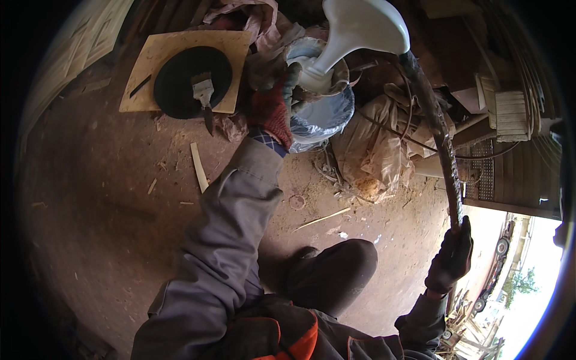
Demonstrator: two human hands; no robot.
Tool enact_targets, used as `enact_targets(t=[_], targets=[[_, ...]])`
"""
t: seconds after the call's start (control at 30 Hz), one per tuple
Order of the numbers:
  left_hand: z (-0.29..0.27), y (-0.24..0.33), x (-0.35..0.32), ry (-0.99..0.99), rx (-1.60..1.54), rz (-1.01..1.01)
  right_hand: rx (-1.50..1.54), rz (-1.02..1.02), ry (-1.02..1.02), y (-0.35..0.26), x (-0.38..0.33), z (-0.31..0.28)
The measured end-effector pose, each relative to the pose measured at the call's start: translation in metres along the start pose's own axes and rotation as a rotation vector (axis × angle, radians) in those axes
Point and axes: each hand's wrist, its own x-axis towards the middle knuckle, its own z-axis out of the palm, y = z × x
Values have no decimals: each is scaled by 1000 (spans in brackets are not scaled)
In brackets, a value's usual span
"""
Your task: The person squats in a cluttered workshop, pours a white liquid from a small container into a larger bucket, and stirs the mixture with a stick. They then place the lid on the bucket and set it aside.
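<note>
So the left hand [273,108], in a red and grey work glove, is reaching out to a white vase-shaped piece [351,33] with a wide flared top. It's got the narrow lower neck of that piece, fingers wrapped around it from the left, though the exact finger positions are hard to make out. The piece sits over a bucket [321,114] lined with a pale plastic bag, pretty much straight above the opening.

The right hand [451,258], in a dark glove, is closed tight around the lower end of a long paint-crusted stick [441,138]. The stick runs up from that hand toward the bucket and its top end meets the rim of the white piece on the right side.

Left of the bucket there's a plywood board [180,54] on the dirt floor [108,210] with a round black disc [180,81] on it, and a paintbrush [204,96] lying across the disc. Right of the bucket is a heap of crumpled sacks [372,150]. Below the bucket, toward the person, a bent knee [336,264] in dark trousers
</note>
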Motion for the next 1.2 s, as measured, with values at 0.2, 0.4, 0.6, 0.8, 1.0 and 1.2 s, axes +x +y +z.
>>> enact_targets(t=[0.2,0.4,0.6,0.8,1.0,1.2], targets=[[10,26,-9,66,-75,-267,50,9,-10,-4,-7,6],[16,37,-13,99,-95,-219,87,75,-40,-3,-15,9],[14,40,-13,95,-156,-285,71,60,-30,-2,-19,13],[19,47,-21,158,-270,-305,110,144,-68,-1,-29,23],[13,40,-15,91,-141,-233,108,131,-83,-5,-35,32],[8,37,-11,79,-32,-247,97,172,-87,-17,-35,35]])
